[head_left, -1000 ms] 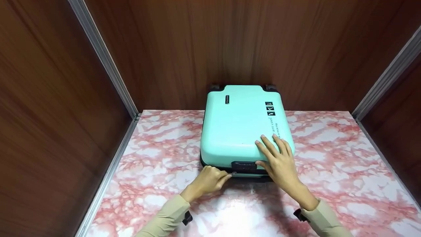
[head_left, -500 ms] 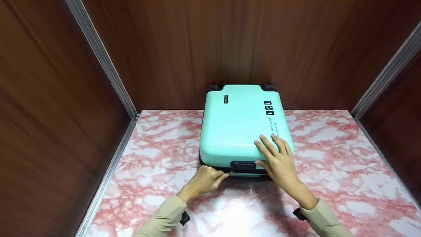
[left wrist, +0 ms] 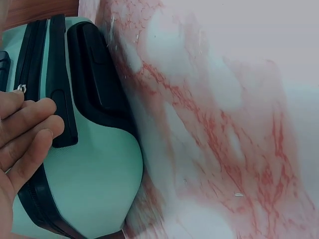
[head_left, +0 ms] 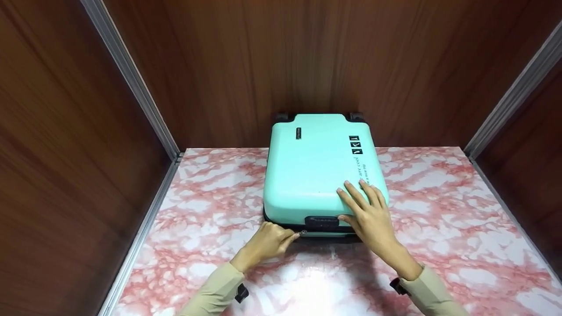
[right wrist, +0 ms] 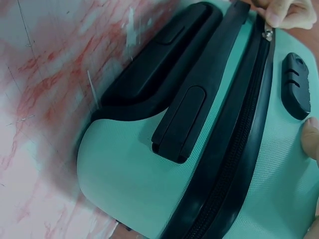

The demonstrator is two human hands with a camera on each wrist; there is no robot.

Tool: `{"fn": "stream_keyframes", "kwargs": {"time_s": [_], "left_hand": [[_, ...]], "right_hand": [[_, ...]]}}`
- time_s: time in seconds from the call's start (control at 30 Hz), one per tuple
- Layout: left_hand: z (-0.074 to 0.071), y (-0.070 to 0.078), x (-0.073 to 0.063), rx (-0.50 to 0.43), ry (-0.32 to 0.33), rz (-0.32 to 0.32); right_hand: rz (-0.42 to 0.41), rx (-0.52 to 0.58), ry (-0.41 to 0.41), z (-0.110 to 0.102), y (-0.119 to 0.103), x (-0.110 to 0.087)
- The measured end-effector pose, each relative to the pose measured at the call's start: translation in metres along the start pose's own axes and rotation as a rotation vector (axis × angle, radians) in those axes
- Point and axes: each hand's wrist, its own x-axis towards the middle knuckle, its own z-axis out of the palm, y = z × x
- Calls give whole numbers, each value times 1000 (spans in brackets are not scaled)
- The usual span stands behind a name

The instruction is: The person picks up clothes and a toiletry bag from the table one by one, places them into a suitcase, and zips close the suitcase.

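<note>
A mint-green hard-shell suitcase lies flat, its wheels at the back and its carry handle on the near side. My left hand pinches the zipper pull at the suitcase's front, left of the black combination lock. The zipper slider shows just beyond the fingers in the left wrist view. With fingers spread, my right hand rests on the lid's near right corner, thumb beside the lock. A dark line of zipper teeth runs away from the slider in the right wrist view.
Under the suitcase is a red-and-white marbled tabletop. Brown wood-grain panels enclose it at the back and both sides, with metal strips at the corners. The suitcase's wheels are close to the back panel.
My left hand has moved a little to the left along the front seam, taking the zipper pull with it. The right hand keeps its place on the lid. The view has shifted slightly.
</note>
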Motion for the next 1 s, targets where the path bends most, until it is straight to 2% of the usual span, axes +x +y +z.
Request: {"fn": "stream_keyframes", "kwargs": {"time_s": [0.2,0.83,1.0], "left_hand": [[-4,-4,-2,-23,12,19],[-12,-10,-9,13,22,38],[-13,-12,-11,-10,36,47]], "right_hand": [[13,10,21,-2,0,-2],[18,8,25,1,-1,-3],[19,6,28,0,-1,-4]]}}
